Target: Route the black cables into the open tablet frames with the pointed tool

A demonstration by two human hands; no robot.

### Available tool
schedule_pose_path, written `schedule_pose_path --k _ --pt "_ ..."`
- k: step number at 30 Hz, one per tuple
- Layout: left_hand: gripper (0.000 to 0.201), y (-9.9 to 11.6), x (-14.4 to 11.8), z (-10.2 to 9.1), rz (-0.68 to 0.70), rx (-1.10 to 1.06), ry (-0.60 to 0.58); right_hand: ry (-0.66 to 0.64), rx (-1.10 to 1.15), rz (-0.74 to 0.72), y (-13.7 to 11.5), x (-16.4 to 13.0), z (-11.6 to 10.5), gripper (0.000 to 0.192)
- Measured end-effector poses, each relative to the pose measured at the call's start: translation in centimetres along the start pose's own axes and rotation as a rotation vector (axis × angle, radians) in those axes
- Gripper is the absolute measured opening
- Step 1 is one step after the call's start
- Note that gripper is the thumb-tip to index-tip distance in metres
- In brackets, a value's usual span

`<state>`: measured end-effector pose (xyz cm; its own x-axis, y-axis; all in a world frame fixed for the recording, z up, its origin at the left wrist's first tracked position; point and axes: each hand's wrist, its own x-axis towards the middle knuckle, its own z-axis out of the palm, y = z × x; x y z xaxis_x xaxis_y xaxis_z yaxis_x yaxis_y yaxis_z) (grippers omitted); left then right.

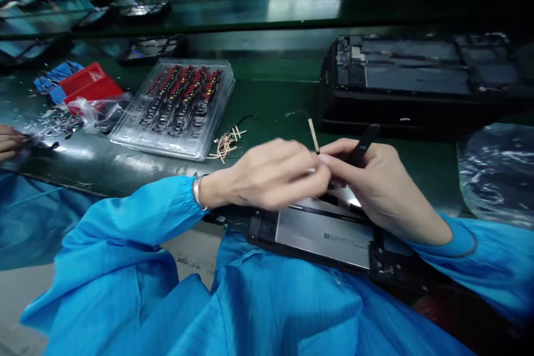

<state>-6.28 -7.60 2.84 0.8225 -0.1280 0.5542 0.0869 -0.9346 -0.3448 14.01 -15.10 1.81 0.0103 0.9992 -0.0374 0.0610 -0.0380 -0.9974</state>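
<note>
Two hands meet right over an opened tablet [325,236] that lies at the near edge of the table [271,117], half in the person's lap. Left hand [271,175] is pinched shut on a thin tan strip [313,134] that sticks up past the fingertips, might be tape or a flex ribbon, too blurry to call. Right hand [375,183] is closed around a black tool [362,144], pen-style, tip aimed down at the far edge of the tablet.

For fiddly work like this I'd say keep the strip taut, press with the tool flat rather than poking, and brace both wrists on the tablet frame so nothing slips onto the silver panel.

Tablet sits directly under and just near of both hands, touching the right one. Far left there's a clear tray of small parts [175,105], with little tan scraps [227,142] just right of it.
</note>
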Motion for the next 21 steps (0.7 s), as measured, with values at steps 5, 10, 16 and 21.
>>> schedule_pose_path --k 5,10,16,21 --pt "0.033 0.2 0.6 -0.5 -0.299 0.095 -0.131 0.094 -0.359 -0.286 -0.6 -0.4 0.2 0.006" --pt "0.025 1.3 1.1 -1.1 -0.275 0.172 -0.171 0.09 -0.503 -0.405 -0.8 -0.8 0.4 0.012" --pt "0.025 2.0 0.9 -0.8 -0.177 0.314 -0.069 0.05 -0.497 -0.352 -0.6 -0.9 0.6 0.015" --pt "0.031 0.6 -2.2 -2.5 -0.386 0.331 -0.25 0.102 -0.502 -0.283 -0.4 -0.7 0.1 0.012"
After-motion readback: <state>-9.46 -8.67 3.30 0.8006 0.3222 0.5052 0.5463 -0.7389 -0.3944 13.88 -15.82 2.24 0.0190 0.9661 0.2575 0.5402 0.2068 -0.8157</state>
